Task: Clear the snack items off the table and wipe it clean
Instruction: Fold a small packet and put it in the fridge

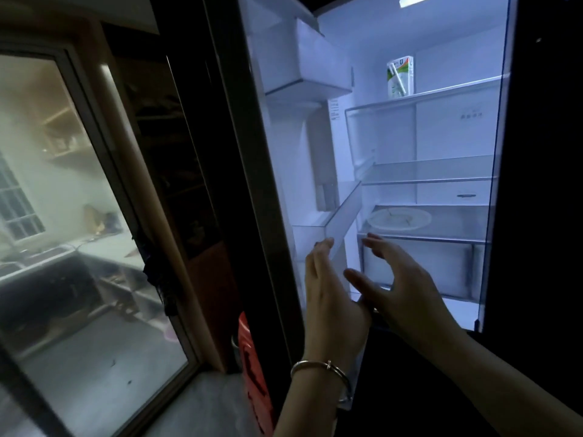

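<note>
The plate (399, 218), pale and round, lies flat on the lower glass shelf (457, 223) inside the open refrigerator (448, 134), towards the shelf's left end. Whether anything lies on it cannot be made out. The carton (400, 76) stands upright on the top shelf (448, 91), a straw fixed to its front face.

Right hand (403, 291): raised in front of the lower shelf's front edge, fingers spread and relaxed, thumb out to the left — it holds nothing. Its fingertips sit just below and in front of the plate, apart from it.

Left hand (331, 294): raised just beside the right hand, fingers straight and together, holding nothing. The fingertips overlap the front corner of the lower door bin (345, 212); whether they touch it cannot be told. A metal bracelet (318, 365) circles the left wrist.

A translucent drawer (419, 263) sits under the lower shelf. The refrigerator door stands open to the left and carries an upper door bin (315, 64). An interior lamp (419, 0) is lit at the top.

Further left — a framed glass pane (79, 216) shows a hazy room with a counter behind it. A red object (252, 354) stands by the door's lower edge.
</note>
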Available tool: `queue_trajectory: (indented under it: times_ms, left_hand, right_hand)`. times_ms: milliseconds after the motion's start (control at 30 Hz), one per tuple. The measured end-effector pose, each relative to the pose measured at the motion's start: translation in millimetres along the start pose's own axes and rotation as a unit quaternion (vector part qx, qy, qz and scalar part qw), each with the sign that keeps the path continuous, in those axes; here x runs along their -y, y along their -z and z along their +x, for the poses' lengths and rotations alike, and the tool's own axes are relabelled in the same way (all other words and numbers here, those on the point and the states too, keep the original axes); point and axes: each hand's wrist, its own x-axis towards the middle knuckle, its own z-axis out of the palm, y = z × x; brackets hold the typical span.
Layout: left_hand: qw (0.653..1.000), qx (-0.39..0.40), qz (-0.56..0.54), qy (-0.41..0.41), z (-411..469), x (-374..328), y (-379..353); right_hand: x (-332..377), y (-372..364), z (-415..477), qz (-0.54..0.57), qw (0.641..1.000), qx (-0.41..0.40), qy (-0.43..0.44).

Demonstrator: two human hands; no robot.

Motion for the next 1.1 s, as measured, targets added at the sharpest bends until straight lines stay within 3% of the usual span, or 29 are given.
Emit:
queue_trajectory:
  times_ms: [167,300,600,900,1100]
  left_hand:
    - [0.998,-0.042,0.041,0.017,-40.9,21.2,20.4]
    - [0.991,-0.096,0.028,0.087,-69.1,46.3,29.3]
    - [0.964,-0.077,0.011,0.254,-64.7,109.6,26.2]
    - [0.962,-0.043,-0.018,0.269,-34.1,144.7,27.7]
    - [0.965,-0.075,0.003,0.250,-31.2,155.5,20.1]
  right_hand:
    - [2.1,-25.3,-33.7,0.024,0.999,0.027,-0.001]
    - [-5.3,-49.3,-56.8,0.043,0.998,0.052,-0.011]
    - [-28.0,-82.6,-63.5,0.044,0.989,0.128,-0.054]
    - [-44.0,-108.4,-25.5,0.066,0.978,0.175,-0.093]
    - [-42.2,-117.6,-17.2,0.111,0.976,0.172,-0.081]
